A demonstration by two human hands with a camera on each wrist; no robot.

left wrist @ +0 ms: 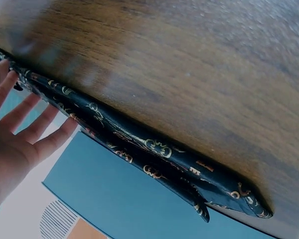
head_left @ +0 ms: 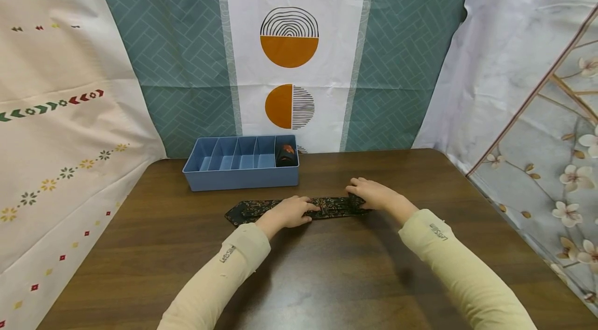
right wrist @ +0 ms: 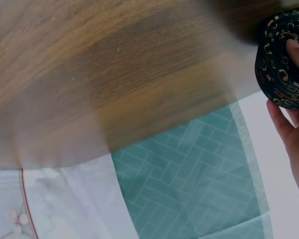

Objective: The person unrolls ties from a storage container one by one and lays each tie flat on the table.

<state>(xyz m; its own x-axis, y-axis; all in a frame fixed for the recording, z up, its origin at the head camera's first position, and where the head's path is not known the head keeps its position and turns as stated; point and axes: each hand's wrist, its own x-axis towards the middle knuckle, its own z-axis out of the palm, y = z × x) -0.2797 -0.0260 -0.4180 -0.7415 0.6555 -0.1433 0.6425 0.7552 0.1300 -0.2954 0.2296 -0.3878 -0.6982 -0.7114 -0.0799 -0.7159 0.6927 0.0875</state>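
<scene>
A dark necktie [head_left: 333, 208] with a small gold and reddish pattern lies lengthwise across the table, its pointed end to the left. My left hand [head_left: 291, 211] rests on the middle of it; in the left wrist view the fingers [left wrist: 55, 142] are mostly straight along the tie's edge. At the other end, my right hand [head_left: 374, 193] holds the tie's rolled part [right wrist: 276, 69], thumb on one side and fingers on the other. The narrow tail [left wrist: 182, 194] lies along the wide blade and stands slightly apart from it at the tip.
Behind the tie stands a blue divided box [head_left: 243, 180]. Its rightmost compartment holds a rolled dark tie [head_left: 286, 156] with an orange-red motif. Patterned curtains [head_left: 187, 50] hang beyond the back edge of the brown wooden table [head_left: 327, 278] and along both sides.
</scene>
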